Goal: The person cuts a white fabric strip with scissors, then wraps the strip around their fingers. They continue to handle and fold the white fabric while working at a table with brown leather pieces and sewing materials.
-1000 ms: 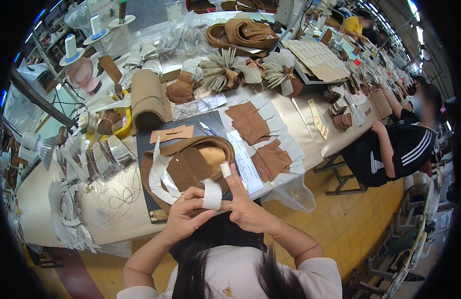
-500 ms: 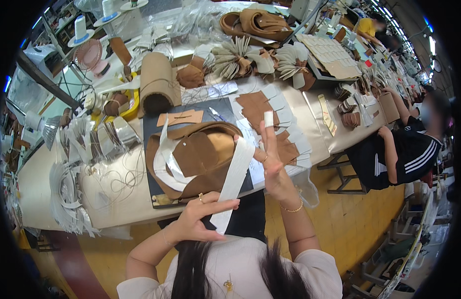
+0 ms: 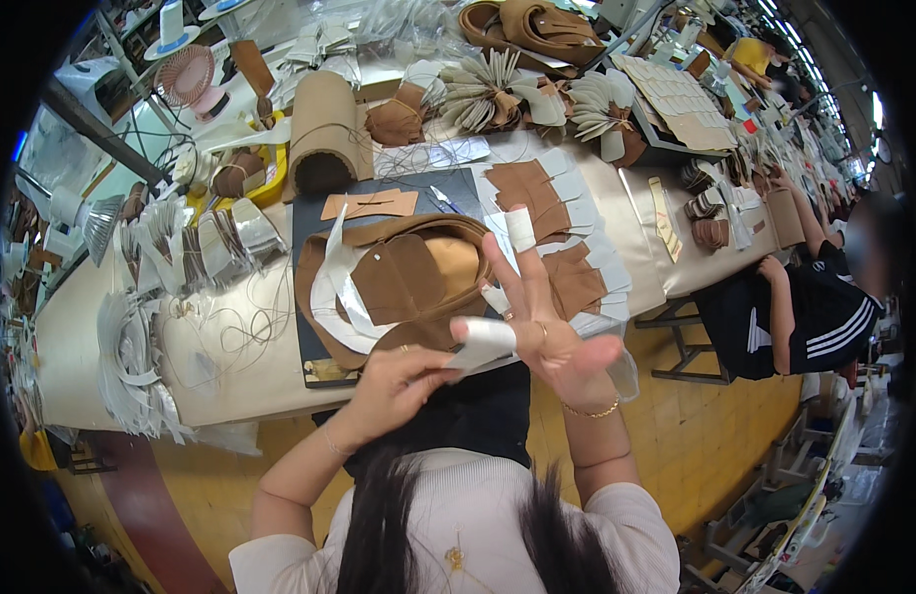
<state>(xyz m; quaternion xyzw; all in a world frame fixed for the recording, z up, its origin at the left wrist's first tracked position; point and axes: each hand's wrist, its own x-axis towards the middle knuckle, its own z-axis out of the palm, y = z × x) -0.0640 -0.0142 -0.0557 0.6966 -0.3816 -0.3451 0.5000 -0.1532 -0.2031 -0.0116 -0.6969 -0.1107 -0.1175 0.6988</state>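
My left hand [image 3: 394, 386] pinches the end of a white strip of tape [image 3: 486, 342], which passes around a finger of my right hand. That finger points left, its tip showing beyond the strip. My right hand [image 3: 552, 332] is open, palm up, with the fingers spread and the thumb out to the right. Another of its raised fingers wears a white wrap [image 3: 520, 228] near the tip. Just beyond both hands, a rolled brown leather band [image 3: 324, 252] lies on a dark board [image 3: 319, 198], holding brown leather pieces and white curved strips.
Fanned brown and white pieces [image 3: 537, 203] lie beyond my right hand. A brown roll [image 3: 324, 129] and bundled pale pieces [image 3: 205, 247] stand to the left. White strips [image 3: 131, 366] hang at the table's near left edge. A co-worker [image 3: 824, 317] sits at right.
The strip was held stretched out long between my hands; now it bends around a finger of my right hand. My left hand has closed on its end, and my right hand has turned and spread.
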